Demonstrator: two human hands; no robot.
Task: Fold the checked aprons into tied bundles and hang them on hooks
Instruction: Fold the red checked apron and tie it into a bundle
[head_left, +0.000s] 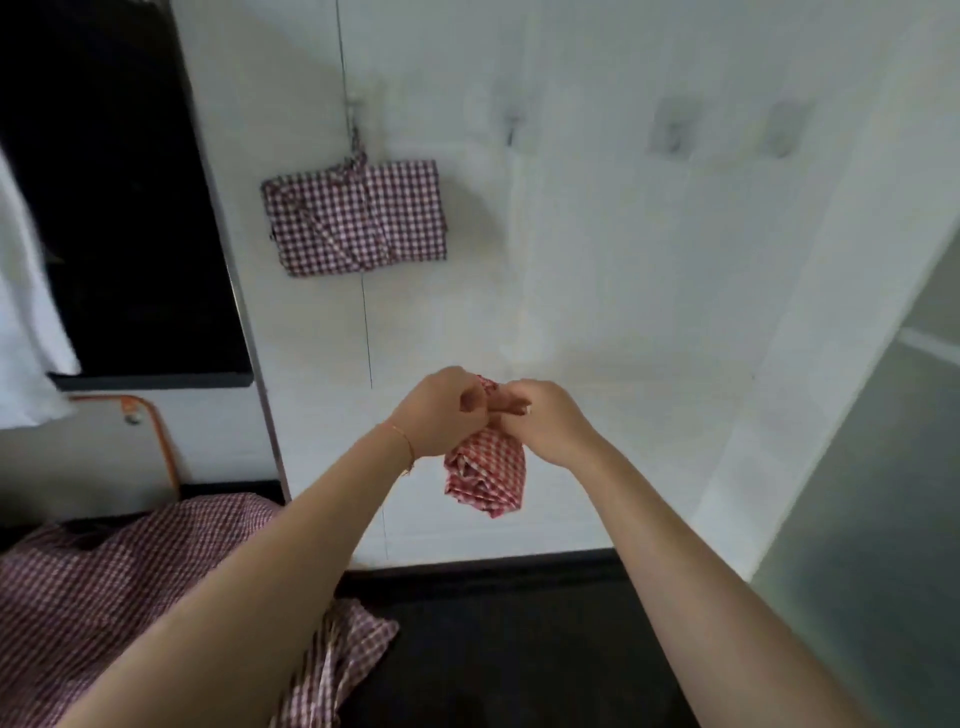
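A folded red-and-white checked apron bundle (485, 475) hangs in the air in front of the white wall. My left hand (441, 408) and my right hand (545, 421) both grip its top, fingers curled close together over the cloth. A dark-red checked apron bundle (356, 215) hangs flat on a wall hook (355, 111) up on the left. To its right, three more hooks (511, 127) sit bare along the wall. More dark-red checked apron cloth (104, 587) lies spread at the lower left.
A black counter (493, 649) runs below my arms. A dark opening (104, 208) with white cloth beside it fills the upper left. An orange pipe (156, 426) curves on the left wall. A grey panel (883, 493) stands at the right.
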